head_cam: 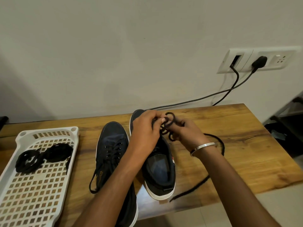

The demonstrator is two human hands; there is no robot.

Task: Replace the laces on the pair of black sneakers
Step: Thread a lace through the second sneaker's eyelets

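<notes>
Two black canvas sneakers with white soles lie side by side on the wooden table (229, 128), toes pointing to the wall. The left sneaker (113, 145) is laced, its lace ends trailing loose beside it. The right sneaker (159, 169) lies under both hands. The left hand (145, 128) and the right hand (186, 130) meet above its front part — fingers of each curled and pinching a tangle of loops in a thick round black lace (168, 122). That lace's long tail runs behind the right wrist, which wears a silver bangle (204, 147), then curves back across the table to end by the sneaker's heel. At the left, a white perforated plastic tray (41, 194) holds two coiled flat black laces (44, 156) — lying touching one another. Black cables (229, 89) hang from a white wall socket plate (255, 60).
</notes>
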